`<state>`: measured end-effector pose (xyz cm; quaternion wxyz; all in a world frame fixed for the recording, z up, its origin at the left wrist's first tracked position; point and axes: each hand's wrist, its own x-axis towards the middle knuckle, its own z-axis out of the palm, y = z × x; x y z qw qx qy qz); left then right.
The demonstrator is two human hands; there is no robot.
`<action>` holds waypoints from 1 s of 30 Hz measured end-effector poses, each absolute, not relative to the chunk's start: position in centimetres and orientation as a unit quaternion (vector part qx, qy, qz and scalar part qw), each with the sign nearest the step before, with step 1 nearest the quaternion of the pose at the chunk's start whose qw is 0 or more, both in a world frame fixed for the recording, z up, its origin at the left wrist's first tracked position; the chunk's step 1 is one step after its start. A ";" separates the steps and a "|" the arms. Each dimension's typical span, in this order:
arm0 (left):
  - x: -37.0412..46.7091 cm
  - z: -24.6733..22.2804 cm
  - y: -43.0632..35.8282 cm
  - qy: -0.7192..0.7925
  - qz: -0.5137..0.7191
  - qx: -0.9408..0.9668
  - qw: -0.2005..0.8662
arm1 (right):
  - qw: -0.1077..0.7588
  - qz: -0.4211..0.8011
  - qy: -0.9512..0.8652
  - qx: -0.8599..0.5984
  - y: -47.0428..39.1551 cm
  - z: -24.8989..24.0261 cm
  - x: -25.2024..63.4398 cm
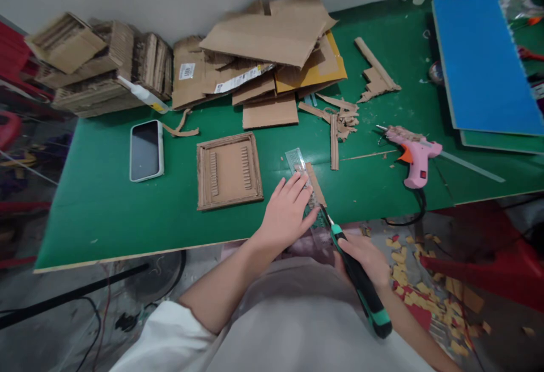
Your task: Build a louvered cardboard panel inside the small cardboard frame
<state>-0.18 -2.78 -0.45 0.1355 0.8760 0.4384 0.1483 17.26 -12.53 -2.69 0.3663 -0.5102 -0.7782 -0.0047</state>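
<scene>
My left hand [287,207] lies flat with fingers spread, pressing a clear plastic ruler [294,157] onto the green table near its front edge. Alongside the ruler is a narrow cardboard strip [315,185], partly covered. My right hand [368,256] is wrapped around the black and green handle of a craft knife [360,281]. Its thin metal tip points away from me and meets the near end of the strip, close to my left thumb. To the left sits a square cardboard tray [229,201] with raised edges and two ridged strips inside.
A phone [147,151] lies at left, near a glue bottle [144,97] and stacked cardboard pieces [114,49]. Cardboard sheets [263,32] are piled behind. Scraps [340,119], a pink glue gun [419,162] and a blue board [484,66] occupy the right.
</scene>
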 end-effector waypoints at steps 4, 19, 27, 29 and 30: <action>-0.1 -0.4 -2.8 0.439 0.148 0.876 0.134 | 0.374 0.007 -0.768 -0.520 -13.2 -3.3 17.4; 0.0 -0.5 -2.8 0.444 0.157 0.872 0.133 | 0.357 0.026 -0.781 -0.512 -13.5 -3.4 17.7; 0.0 -0.7 -2.9 0.442 0.165 0.873 0.122 | 0.339 0.001 -0.788 -0.514 -13.1 -2.7 17.8; 0.0 -0.7 -2.8 0.442 0.165 0.873 0.119 | 0.334 0.009 -0.793 -0.509 -13.3 -2.7 17.9; 0.0 -0.6 -2.8 0.443 0.166 0.873 0.118 | 0.344 0.015 -0.786 -0.513 -13.5 -2.7 17.9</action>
